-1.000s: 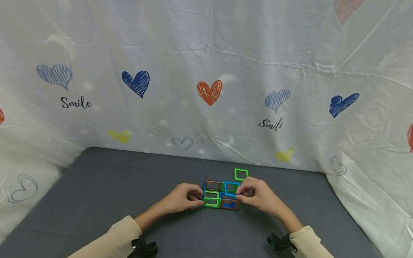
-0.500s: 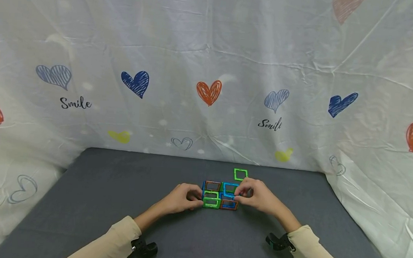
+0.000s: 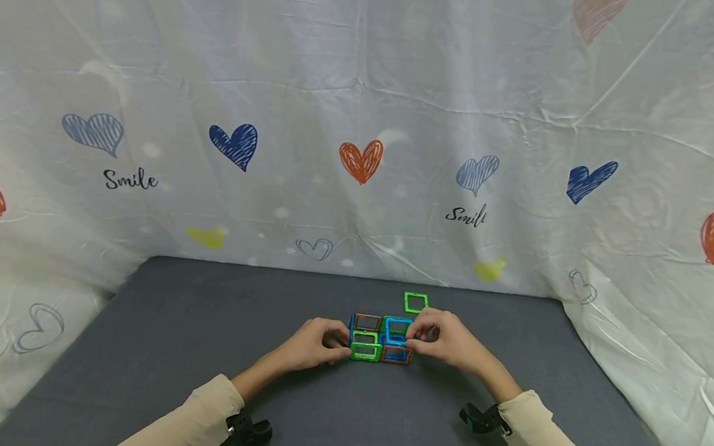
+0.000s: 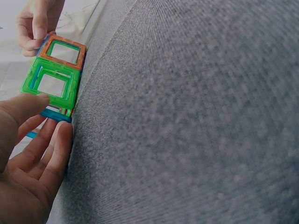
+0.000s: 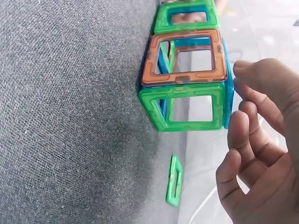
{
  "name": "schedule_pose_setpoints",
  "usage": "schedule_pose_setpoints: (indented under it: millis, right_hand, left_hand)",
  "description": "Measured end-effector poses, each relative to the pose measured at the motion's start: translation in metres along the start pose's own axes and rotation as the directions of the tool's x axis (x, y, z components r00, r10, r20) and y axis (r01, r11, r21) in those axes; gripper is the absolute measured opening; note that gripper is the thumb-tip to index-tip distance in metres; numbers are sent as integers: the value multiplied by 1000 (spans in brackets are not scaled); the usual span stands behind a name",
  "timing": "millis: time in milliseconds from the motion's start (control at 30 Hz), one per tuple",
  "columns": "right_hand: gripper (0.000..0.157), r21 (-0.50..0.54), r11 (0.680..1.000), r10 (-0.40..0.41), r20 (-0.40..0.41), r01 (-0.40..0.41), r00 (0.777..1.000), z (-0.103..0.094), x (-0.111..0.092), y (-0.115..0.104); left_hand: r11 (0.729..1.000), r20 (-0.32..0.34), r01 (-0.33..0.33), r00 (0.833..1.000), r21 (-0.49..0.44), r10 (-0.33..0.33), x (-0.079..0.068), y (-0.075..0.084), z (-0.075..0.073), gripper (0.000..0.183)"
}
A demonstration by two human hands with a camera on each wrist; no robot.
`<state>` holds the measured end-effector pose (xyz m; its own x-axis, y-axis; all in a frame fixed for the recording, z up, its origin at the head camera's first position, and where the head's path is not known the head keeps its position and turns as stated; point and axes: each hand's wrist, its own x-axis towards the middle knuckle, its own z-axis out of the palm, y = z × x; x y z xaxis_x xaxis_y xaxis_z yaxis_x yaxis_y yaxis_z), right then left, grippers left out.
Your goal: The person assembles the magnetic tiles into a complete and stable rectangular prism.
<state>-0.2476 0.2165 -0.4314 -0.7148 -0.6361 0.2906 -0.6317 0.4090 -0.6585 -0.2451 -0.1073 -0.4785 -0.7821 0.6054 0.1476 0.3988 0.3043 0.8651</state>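
Magnetic tiles form a low structure of two joined box shapes in the head view, with a green tile [image 3: 365,358] and an orange tile [image 5: 184,78] in front. My left hand [image 3: 319,343] grips its left end; the thumb presses the front green tile, and the fingers reach round a blue side tile [image 4: 57,115]. At the right end, my right hand [image 3: 445,339] pinches the edge of a blue top tile [image 5: 228,105] between thumb and fingers. This tile lies over the right box, above a green side tile [image 5: 191,127]. Part of the left end is hidden behind the left hand.
One loose green square tile [image 3: 407,302] lies on the dark grey table [image 3: 236,297] behind the right hand. A white curtain [image 3: 297,206] printed with hearts hangs along the table's back edge. Black wrist devices [image 3: 252,429] sit below both sleeves.
The blue top tile has shifted slightly left and down, settling more squarely over the right box, with my right hand moving along. My left hand stays in place.
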Motion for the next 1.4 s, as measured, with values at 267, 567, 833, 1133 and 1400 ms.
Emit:
schedule_pose_setpoints:
  millis: [267,567,833,1133,1400]
  right_hand:
    - [6,55,998,-11,-60,14,998,-6,-6,7]
    - [9,113,992,-33,-154,51,987,-14,-16,25]
    - [13,141,990,12,-155,10,988,-15,-21,46]
    - [18,114,991,86,-163,-67,983,-19,-17,63]
    - [23,61,992,114,-133,-107,985,-21,-9,76]
  left_hand:
    - [1000,5,2,1000,11,-2,0,0,-1,16]
    - [1000,-2,-1,1000,-17,1,-1,2,0,18]
    - [1000,-5,-2,1000,-31,2,-1,3,1,17]
    - [1000,-11,3,1000,-21,-3,-1,3,1,18]
    - [1000,-12,0,1000,-24,0,0,3,2,17]
